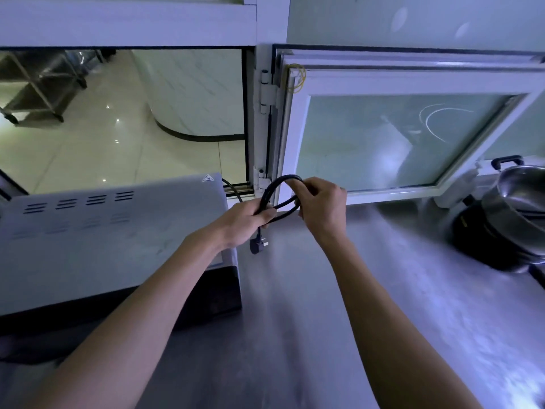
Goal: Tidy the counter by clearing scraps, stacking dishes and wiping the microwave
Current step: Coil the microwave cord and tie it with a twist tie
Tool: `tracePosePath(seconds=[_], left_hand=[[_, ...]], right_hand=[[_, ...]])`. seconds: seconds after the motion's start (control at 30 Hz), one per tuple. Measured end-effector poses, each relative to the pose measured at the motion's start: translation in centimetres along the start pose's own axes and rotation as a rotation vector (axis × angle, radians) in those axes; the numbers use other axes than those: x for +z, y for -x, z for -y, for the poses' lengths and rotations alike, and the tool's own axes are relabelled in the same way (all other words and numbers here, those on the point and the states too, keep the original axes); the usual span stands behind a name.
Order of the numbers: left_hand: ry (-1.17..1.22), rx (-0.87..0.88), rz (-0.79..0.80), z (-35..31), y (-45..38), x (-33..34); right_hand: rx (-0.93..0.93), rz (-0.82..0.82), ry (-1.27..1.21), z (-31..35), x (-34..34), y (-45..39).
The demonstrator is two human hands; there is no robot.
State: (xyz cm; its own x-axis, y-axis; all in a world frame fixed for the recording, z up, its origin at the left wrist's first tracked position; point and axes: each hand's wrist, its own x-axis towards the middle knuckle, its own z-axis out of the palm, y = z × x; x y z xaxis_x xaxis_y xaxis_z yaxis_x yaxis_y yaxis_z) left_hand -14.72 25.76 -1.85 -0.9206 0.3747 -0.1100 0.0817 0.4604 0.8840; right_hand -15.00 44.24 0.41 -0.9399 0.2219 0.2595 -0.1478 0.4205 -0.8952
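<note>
A white microwave [97,231] with vent slots on top stands at the left of the steel counter [368,290]. Its black power cord [280,184] is looped above the counter, just right of the microwave's back corner. My left hand [244,222] grips the gathered loops, and the plug [256,246] dangles below it. My right hand [321,202] pinches the far side of the loop. The cord runs back behind the microwave toward the window frame.
A stack of steel pots [513,214] stands at the counter's right edge. An open white-framed window sash [398,134] leans inward over the back of the counter. Through the left opening I see a tiled floor and a metal rack [38,84].
</note>
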Motion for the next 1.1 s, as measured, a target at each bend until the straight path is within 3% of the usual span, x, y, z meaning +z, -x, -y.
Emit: tracePosePath(seconds=[0.17,0.47,0.57,0.97,1.1], left_hand=[[0.048,0.000,0.007,0.7,-1.0,0.0],[0.200,-0.065,-0.072,0.9,-3.3,1.1],[0.124,-0.011,-0.154,0.6,-4.2,1.6],[0.215,-0.019,-0.260,0.5,-3.6,0.0],[0.304,-0.021,-0.277,0.0,-3.3,-0.7]], right_hand=[[0.119,-0.019,-0.137,-0.7,0.4,-1.6],[0.128,-0.047,-0.230,-1.5,-0.5,-4.8],[0.135,-0.044,-0.271,-1.3,-0.8,-5.5],[0.048,0.115,-0.258,1.0,0.1,-6.6],[-0.057,0.051,-0.216,2.4,-0.4,-8.0]])
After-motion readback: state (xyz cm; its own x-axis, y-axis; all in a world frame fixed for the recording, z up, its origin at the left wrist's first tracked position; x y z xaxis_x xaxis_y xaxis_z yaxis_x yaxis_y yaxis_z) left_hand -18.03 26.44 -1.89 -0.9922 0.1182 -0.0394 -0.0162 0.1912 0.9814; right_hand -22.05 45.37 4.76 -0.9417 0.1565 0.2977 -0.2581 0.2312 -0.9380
